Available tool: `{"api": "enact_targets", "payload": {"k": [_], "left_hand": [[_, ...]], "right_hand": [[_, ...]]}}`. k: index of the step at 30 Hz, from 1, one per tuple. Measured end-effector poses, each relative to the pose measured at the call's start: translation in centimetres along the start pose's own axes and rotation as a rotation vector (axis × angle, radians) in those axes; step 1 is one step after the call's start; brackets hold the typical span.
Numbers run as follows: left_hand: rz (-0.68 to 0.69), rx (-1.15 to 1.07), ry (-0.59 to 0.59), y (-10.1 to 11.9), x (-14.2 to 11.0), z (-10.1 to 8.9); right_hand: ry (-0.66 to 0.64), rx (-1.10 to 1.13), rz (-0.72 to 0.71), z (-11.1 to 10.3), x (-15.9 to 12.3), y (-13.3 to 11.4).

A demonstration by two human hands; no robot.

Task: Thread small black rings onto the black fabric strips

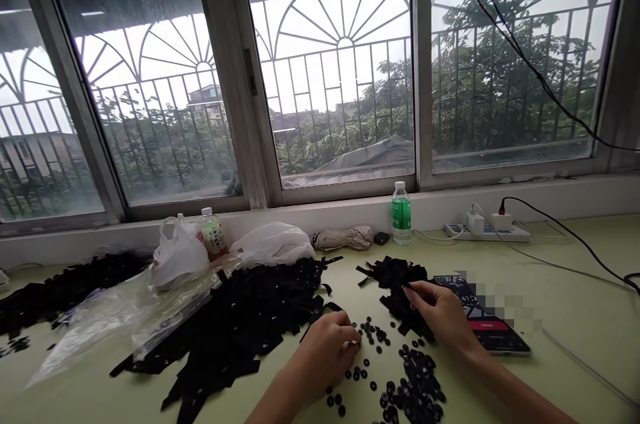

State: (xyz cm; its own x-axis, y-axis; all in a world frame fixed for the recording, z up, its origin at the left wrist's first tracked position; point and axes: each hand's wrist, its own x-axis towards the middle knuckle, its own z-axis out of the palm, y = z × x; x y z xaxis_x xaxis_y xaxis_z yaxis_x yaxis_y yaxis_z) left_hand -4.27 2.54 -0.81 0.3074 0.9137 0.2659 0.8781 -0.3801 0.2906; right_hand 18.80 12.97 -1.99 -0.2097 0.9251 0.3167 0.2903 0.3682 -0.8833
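My left hand (331,343) is closed, its fingers curled together low over the table. Something small and dark shows at its fingertips, too little to name. Around it lie loose black round buttons (369,331), with a denser heap of them (417,381) nearer the front. My right hand (447,314) pinches thumb and forefinger at a black fabric strip on the edge of a small pile of strips (395,274). Left of my left hand spreads a larger pile of black strips (235,324), some bearing small shiny dots.
A phone (500,337) lies by my right wrist. Behind stand a green-labelled bottle (401,214), a power strip (493,232) with cables, a drink bottle (214,237) and white plastic bags (179,254). Clear plastic (107,317) and more black strips (75,284) lie left.
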Motion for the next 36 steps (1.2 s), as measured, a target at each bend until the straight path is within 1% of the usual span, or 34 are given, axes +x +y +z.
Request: {"api": "enact_targets", "payload": {"k": [3, 5, 9, 12, 14, 19, 21, 24, 28, 31, 34, 36], "left_hand": [[0.014, 0.005, -0.016, 0.4, 0.0, -0.1], [-0.001, -0.008, -0.021, 0.6, 0.0, -0.2], [-0.057, -0.037, -0.022, 1.0, 0.1, -0.6], [-0.09, -0.041, -0.021, 1.4, 0.0, -0.8], [-0.085, -0.052, -0.007, 1.7, 0.0, -1.0], [-0.047, -0.16, 0.072, 2.4, 0.1, -1.2], [-0.034, -0.218, 0.112, 2.5, 0.2, -1.2], [-0.031, -0.338, 0.199, 2.6, 0.4, -1.1], [-0.124, -0.619, 0.294, 2.5, 0.8, -0.6], [-0.214, -0.829, 0.29, 2.7, 1.0, -0.4], [-0.275, -0.948, 0.297, 3.2, 1.0, -0.5], [-0.282, -0.962, 0.301, 3.5, 0.9, -0.6]], "right_hand": [[0.01, 0.237, 0.155, 0.3, -0.2, -0.6], [0.0, 0.37, 0.228, 0.3, -0.4, -1.1], [-0.07, 0.596, 0.252, 0.3, -0.8, -2.1], [-0.126, 0.682, 0.255, 0.4, -1.2, -2.7], [-0.155, 0.657, 0.248, 0.7, -1.5, -2.9], [-0.208, 0.483, 0.191, 1.7, -2.3, -3.5], [-0.236, 0.48, 0.186, 2.2, -2.5, -3.6], [-0.263, 0.52, 0.128, 2.9, -2.9, -3.5], [-0.281, 0.508, 0.109, 3.7, -3.4, -3.1], [-0.293, 0.509, 0.121, 4.0, -3.7, -3.1], [-0.304, 0.521, 0.133, 4.1, -3.9, -3.3], [-0.303, 0.517, 0.129, 4.1, -4.0, -3.4]]}}
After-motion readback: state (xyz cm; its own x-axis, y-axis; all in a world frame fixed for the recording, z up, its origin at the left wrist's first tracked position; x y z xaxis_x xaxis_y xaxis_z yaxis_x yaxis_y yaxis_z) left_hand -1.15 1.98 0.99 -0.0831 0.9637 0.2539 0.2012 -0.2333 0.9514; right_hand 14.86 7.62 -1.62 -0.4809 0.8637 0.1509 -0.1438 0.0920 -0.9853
